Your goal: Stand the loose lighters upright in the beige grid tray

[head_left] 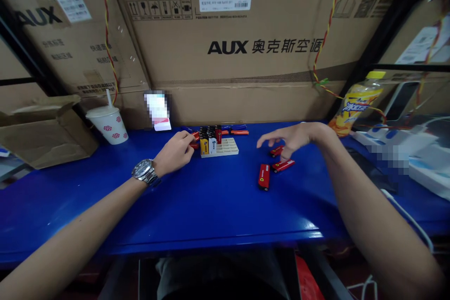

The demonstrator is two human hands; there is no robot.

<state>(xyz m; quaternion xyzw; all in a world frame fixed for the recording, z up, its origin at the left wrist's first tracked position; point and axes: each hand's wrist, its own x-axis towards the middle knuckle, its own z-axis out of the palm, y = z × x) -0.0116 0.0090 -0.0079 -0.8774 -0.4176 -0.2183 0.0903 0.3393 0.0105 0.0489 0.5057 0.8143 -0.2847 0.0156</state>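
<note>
My left hand (178,151) lay low near the desk's (176,215) back edge, fingers curled at the orange-red lighters (195,136) beside the white tray (228,152); I couldn't tell whether it gripped one. Nearer the right edge, my right hand (288,140) arched from a sharply bent wrist, open, fingers drooping over three red lighters (264,177).

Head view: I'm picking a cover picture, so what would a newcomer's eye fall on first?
Probably the glossy blue tabletop across the middle, with the big cardboard box lettered AUX behind it. Next, what look like red lighters by the right hand, and the partly filled white tray just right of the left hand.
</note>
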